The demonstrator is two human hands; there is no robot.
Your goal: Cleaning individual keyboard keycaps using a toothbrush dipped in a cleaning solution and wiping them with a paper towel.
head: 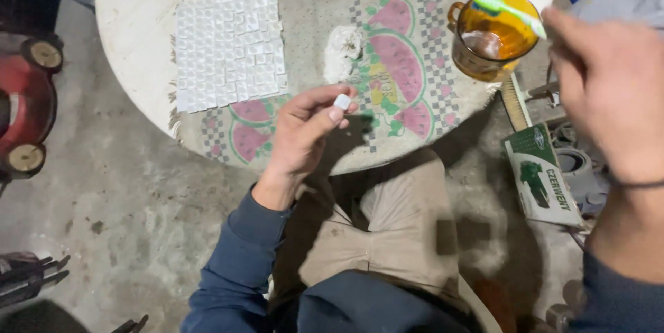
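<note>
While a round white table point(138, 22) is carrying a nearly filled sheet of white tiles point(228, 48), the right hand point(612, 98) is gripping a green toothbrush point(517, 13) over an amber cup point(491, 35), and the left hand point(304, 132) is pinching one loose small white tile point(342, 101) just off the table's edge, not yet placed

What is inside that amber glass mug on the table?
Inside the amber glass mug is some liquid with a pale, cloudy patch. The green toothbrush held by the right hand reaches over its rim. The mug's bottom cannot be made out.
</note>
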